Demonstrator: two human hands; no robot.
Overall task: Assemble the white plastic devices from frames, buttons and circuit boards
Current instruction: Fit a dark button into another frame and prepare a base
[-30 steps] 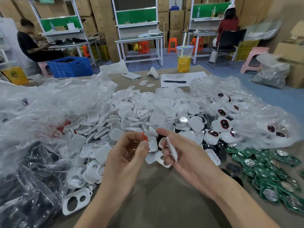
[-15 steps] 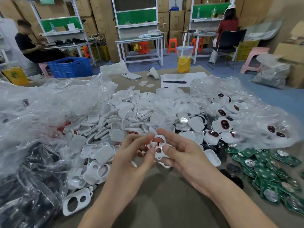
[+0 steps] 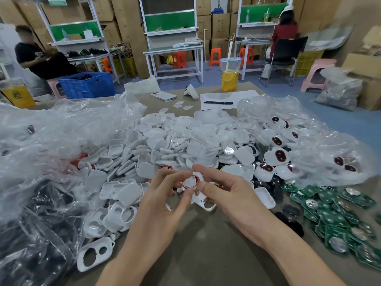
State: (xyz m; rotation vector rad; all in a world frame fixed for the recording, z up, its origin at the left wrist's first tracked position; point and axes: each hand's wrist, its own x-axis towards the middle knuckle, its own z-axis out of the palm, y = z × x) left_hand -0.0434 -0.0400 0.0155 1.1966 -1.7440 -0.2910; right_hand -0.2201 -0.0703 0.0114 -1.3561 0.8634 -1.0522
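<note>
Pinching a red-rimmed button between thumb and forefinger, the left hand holds it against the white frame gripped in the right hand's curled fingers. A pile of white shells crowds just behind. Green circuit boards lie to the right and plastic bags to the left. Bare table shows between the forearms.

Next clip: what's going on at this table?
A person is assembling a device over the table. The right hand holds a white frame, and the left hand pinches a red-rimmed button at its hole; whether it is seated is unclear. White shells lie piled behind the hands, green circuit boards at the right.
</note>
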